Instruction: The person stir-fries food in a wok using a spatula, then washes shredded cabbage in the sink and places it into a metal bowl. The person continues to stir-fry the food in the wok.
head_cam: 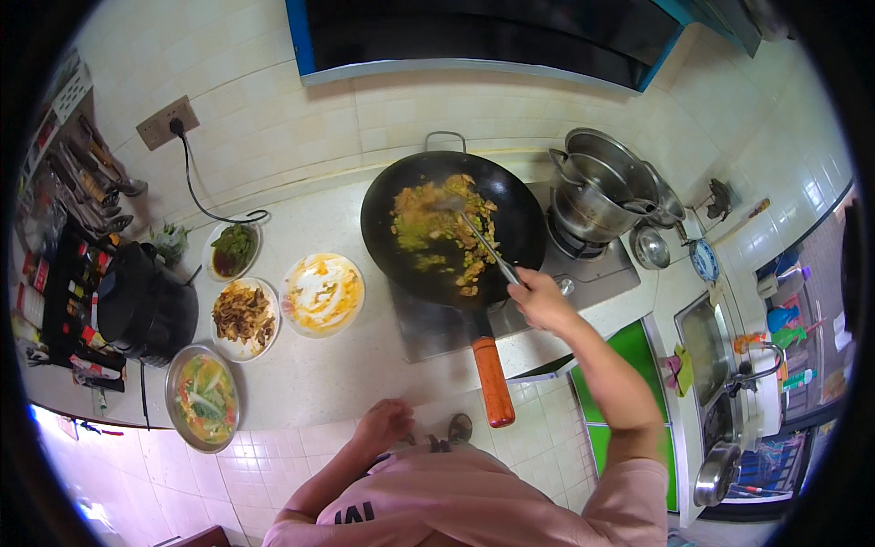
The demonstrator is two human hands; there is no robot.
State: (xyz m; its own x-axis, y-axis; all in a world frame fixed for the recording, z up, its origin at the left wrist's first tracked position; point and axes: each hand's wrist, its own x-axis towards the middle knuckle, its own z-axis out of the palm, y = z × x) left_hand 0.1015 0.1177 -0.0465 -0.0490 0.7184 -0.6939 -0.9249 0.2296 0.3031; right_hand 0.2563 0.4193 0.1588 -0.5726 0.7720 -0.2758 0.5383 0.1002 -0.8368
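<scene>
My right hand [543, 297] grips the metal handle of a spatula [489, 246]. The spatula's blurred blade is among chopped green and brown food [448, 219] in a black wok [513, 184]. The wok sits on the left side of a gas stove [424, 335], its wooden handle [493, 390] pointing towards me. My left hand [386, 424] hangs near the counter's front edge, its fingers loosely curled and blurred; I see nothing in it. Left of the wok lies a white plate [322, 294] smeared with yellow-orange residue.
Stacked steel pots [595, 198] stand on the right burner. On the left are a plate of browned pieces [245, 320], a plate of dark greens [233, 251], a metal bowl of soup [205, 398] and a black pot [147, 301]. A sink [704, 342] lies right; a range hood [478, 37] overhangs the stove.
</scene>
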